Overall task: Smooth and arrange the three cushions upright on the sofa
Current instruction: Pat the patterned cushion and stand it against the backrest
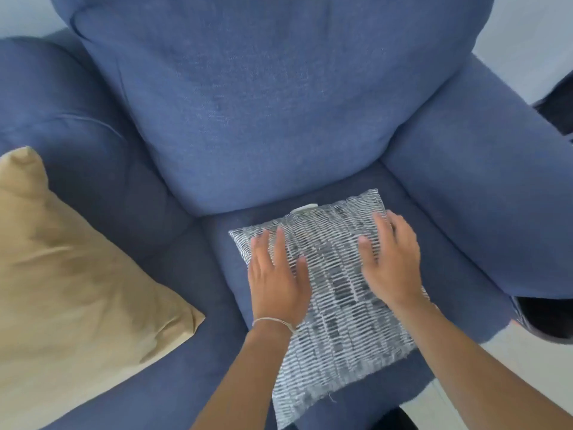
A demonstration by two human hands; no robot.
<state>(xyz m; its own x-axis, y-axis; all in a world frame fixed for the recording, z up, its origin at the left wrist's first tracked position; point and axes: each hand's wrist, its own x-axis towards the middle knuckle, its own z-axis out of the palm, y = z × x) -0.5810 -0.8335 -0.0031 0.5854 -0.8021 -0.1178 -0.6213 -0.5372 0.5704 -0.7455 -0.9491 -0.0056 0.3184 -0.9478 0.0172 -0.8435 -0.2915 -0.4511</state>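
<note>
Head view: my left hand (277,276) and right hand (392,263) lie flat, fingers spread, on the grey woven cushion (336,308) beneath both palms, flat on the sofa (459,268) seat. It looks soft, light, compressible; grip opposite side edges to stand it.

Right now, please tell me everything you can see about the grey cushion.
The grey cushion is square, with a woven-looking pattern of white strokes on dark grey. A small white tab shows at its far edge, and loose threads hang at the near corner. It lies flat, not upright, on the sofa seat, turned a little askew, its near corner reaching the seat's front edge. The left hand and the right hand both press open, palms down, on its top face. It looks soft and fairly thin.
</note>
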